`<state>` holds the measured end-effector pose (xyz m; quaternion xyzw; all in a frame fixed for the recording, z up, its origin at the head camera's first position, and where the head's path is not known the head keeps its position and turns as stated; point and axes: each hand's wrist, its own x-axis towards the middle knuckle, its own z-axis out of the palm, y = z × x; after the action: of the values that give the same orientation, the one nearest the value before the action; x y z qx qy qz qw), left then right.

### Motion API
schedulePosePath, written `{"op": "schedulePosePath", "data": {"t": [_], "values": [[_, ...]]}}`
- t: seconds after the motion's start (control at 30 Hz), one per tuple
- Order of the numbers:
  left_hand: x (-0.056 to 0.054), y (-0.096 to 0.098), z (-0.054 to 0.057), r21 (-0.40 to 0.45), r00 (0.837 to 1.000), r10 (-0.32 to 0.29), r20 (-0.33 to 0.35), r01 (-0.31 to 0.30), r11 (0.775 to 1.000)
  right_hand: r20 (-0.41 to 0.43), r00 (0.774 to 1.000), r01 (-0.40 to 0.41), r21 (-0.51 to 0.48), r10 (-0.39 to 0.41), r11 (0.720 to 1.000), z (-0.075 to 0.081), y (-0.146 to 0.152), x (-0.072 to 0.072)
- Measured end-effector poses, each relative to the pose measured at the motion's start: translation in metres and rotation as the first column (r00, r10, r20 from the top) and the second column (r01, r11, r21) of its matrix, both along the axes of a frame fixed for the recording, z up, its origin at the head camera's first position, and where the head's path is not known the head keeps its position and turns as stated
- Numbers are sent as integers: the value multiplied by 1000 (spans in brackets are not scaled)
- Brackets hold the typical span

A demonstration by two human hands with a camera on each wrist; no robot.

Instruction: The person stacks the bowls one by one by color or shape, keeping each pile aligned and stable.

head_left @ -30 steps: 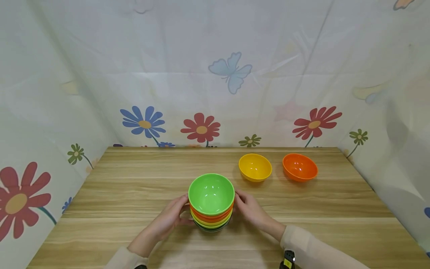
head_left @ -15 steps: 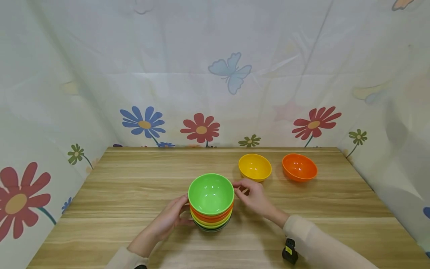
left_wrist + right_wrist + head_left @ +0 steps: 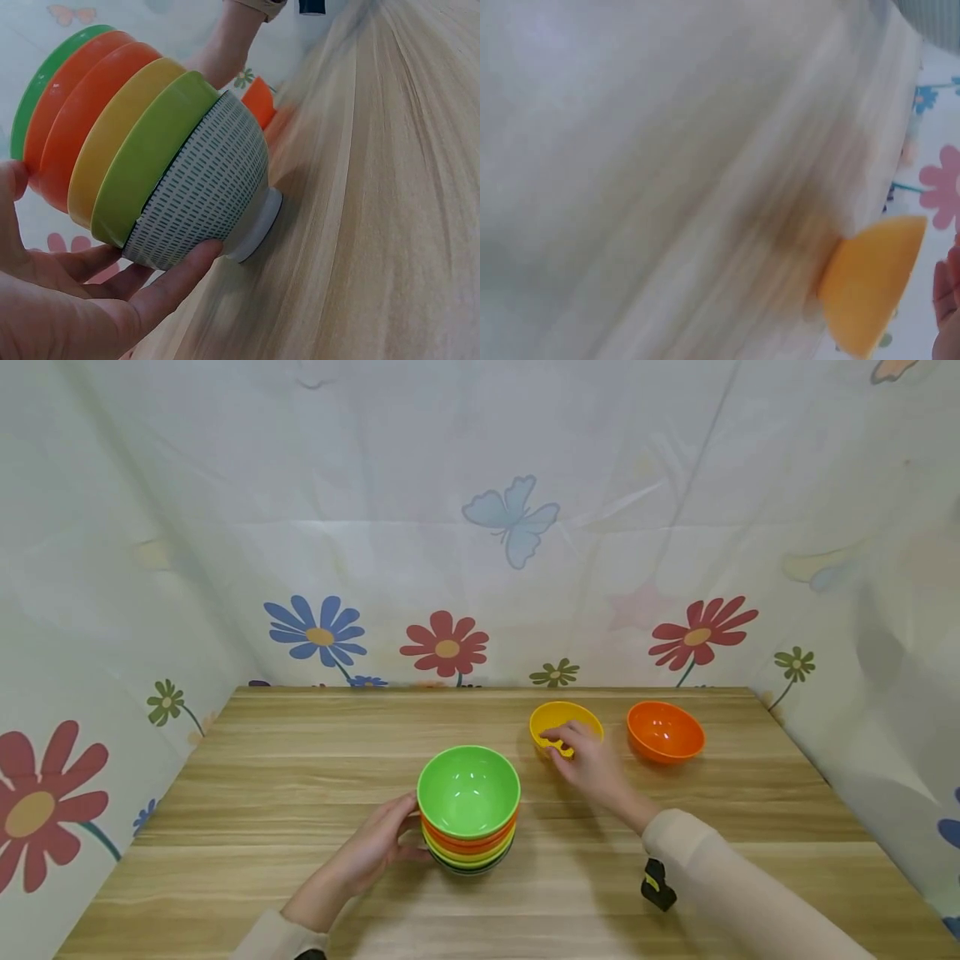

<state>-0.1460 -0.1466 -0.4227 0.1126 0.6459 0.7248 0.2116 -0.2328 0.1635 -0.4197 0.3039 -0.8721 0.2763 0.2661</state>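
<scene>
A stack of nested bowls (image 3: 467, 852) stands on the wooden table, a bright green bowl (image 3: 468, 793) at its top. Under that come orange, yellow and lime bowls, and a white bowl with green dashes (image 3: 206, 180) forms the base. My left hand (image 3: 378, 843) holds the stack's left side, its thumb low on the near side and its fingers round the far side. My right hand (image 3: 588, 764) reaches over the yellow bowl (image 3: 547, 714), thumb and fingers apart and holding nothing. In the right wrist view the yellow bowl (image 3: 874, 281) appears beside the fingers.
An orange bowl (image 3: 666, 732) sits to the right of the yellow one, near the back of the wooden table (image 3: 337, 735). A flowered white curtain (image 3: 375, 543) borders the table at the back and sides.
My right hand has let go of the stack's right side and moved right and away to the yellow bowl. My left hand and the stack stay in place.
</scene>
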Motion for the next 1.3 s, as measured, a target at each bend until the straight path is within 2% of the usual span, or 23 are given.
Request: {"op": "schedulePosePath", "data": {"t": [0.17, 0.27, 0.43, 0.6, 0.83, 1.13, 1.3], "values": [[0, 0, 1, -2, 1000, 6, 7, -6, 1000, 44, 985, 163, 106, -168, 981, 8, 10, -9], [0, 0, 1, -4, 1000, 5, 7, -5, 1000, 94, 961, 244, 144, -259, 959, 12, 16, -14], [0, 0, 1, -1, 1000, 2, 8, -2, 1000, 170, 922, 325, 154, -349, 933, 15, 22, -20], [0, 0, 1, -1, 1000, 4, 10, -4, 1000, 238, 884, 369, 171, -402, 913, 17, 25, -25], [0, 0, 0, -2, 1000, 7, 14, -7, 1000, 344, 818, 400, 238, -462, 885, 21, 28, -30], [-1, 0, -1, 5, 1000, 7, 17, -7, 1000, 393, 763, 419, 304, -513, 856, 19, 34, -34], [-1, 0, 0, -2, 1000, 13, 22, -13, 1000, 436, 731, 421, 318, -525, 850, 21, 38, -39]]}}
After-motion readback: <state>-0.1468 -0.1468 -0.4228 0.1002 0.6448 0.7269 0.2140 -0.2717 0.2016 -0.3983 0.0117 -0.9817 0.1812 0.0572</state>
